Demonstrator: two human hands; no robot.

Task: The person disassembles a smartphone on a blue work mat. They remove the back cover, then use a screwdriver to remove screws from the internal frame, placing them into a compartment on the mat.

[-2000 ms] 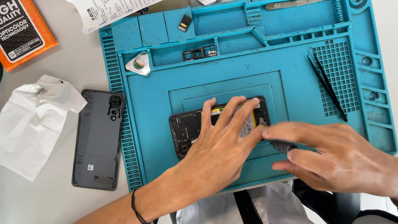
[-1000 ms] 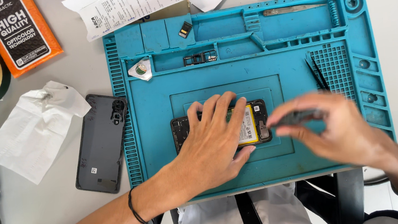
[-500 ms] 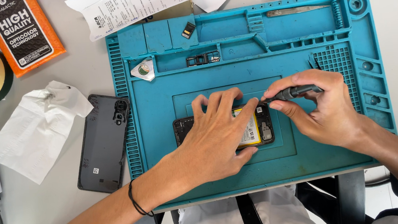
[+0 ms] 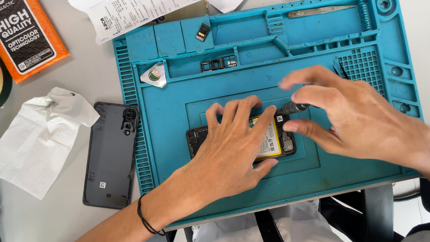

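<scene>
Opened phone (image 4: 279, 142), back removed, yellow-labelled battery exposed, lying centre on the blue work mat (image 4: 173, 114). Left hand (image 4: 233, 150) spread flat, pressing the phone down. Right hand (image 4: 349, 117) pinches a dark screwdriver (image 4: 294, 107) at the phone's right end.

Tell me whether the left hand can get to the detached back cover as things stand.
Probably yes: the back cover lies bare on the table left of the mat, nothing between. But the left hand is pressing down the opened phone.

A pale grey table (image 4: 80, 236) in even daylight — tiled floor (image 4: 405, 218) beneath.
</scene>
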